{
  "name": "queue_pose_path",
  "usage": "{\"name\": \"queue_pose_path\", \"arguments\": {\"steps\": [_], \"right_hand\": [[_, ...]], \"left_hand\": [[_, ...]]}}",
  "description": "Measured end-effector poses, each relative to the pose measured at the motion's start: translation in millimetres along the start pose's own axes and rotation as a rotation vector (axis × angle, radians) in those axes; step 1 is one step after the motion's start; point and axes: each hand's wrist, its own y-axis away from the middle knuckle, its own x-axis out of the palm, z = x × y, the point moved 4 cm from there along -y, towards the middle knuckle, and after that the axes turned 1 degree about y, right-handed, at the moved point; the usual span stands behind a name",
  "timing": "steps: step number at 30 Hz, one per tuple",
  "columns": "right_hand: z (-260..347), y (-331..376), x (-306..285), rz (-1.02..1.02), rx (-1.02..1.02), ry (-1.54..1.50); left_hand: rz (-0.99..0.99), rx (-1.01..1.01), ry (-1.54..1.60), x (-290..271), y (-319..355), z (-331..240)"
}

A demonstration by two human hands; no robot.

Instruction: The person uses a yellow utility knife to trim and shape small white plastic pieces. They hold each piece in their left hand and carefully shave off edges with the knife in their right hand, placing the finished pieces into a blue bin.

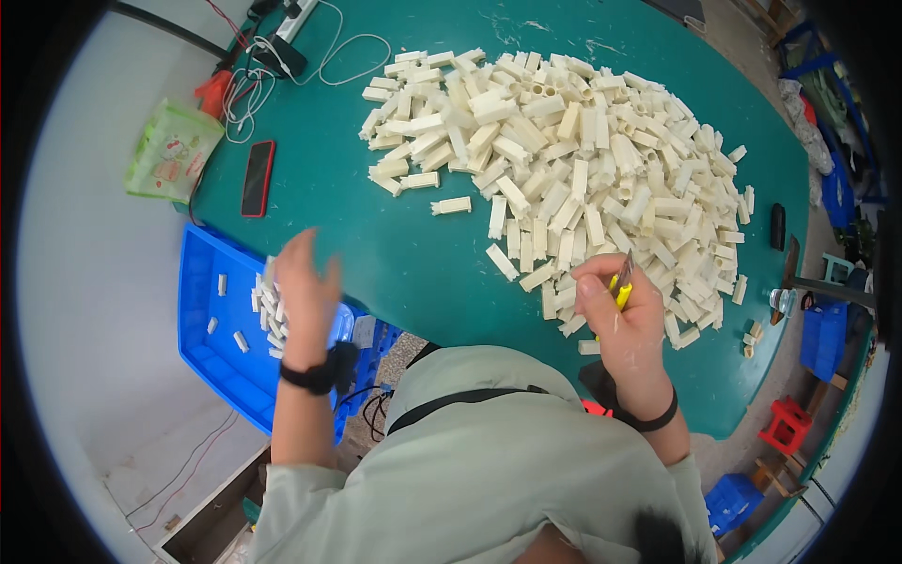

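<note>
My right hand (628, 324) is closed around small nippers (624, 295) with yellow handles, their metal tip pointing up past the fingers. It hovers at the near edge of a large heap of cream-white plastic rectangular tubes (564, 155) on the green table. My left hand (305, 293) is slightly blurred, over the table's left edge beside a blue plastic bin (202, 320). Its thumb and fingers stand apart, and nothing shows between them. Several white pieces (270, 310) lie in the bin, partly covered by that hand.
A phone with a red edge (257, 179) lies on the green table (395, 273). Behind it are a green-and-white packet (174, 150), white cables (252, 99) and a power strip (296, 19). A black case (778, 227) and a small clear jar (782, 300) sit at the right edge.
</note>
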Motion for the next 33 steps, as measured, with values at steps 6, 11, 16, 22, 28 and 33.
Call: {"name": "queue_pose_path", "arguments": {"steps": [6,11,16,22,28,33], "right_hand": [[-3,0,-5,-0.004,0.014,-0.002],[-7,0,-19,-0.038,0.024,0.056],[-20,0,-8,-0.017,0.004,0.106],[-14,10,16,0.071,-0.072,0.095],[10,32,20,0.197,-0.201,0.148],[30,52,21,0.227,-0.283,0.336]], "left_hand": [[0.281,0.290,0.303,114,-40,-108],[0.432,0.159,0.387,135,-40,-112],[0.558,-0.059,1.195,86,-19,-135],[0.861,-0.037,1.625,2,-9,-174],[0.722,0.031,1.668,-47,3,-167],[0.601,0.149,1.659,-69,5,-169]]}}
